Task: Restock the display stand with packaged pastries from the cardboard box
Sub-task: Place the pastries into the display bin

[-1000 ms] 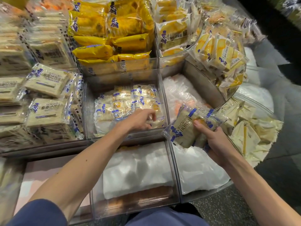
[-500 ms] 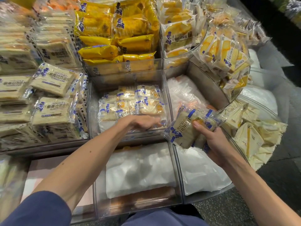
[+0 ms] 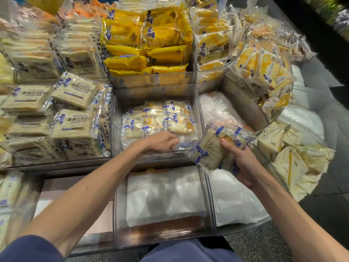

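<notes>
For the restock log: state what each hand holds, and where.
Right hand grips pastry packets by their right side, thumb on top. Left hand touches a binned packet; grip unclear.

Clear bins [image 3: 156,91] of the display stand [image 3: 210,203] hold wrapped pastries [image 3: 158,118] in the middle; white padding [image 3: 164,195] lines the nearest.
</notes>
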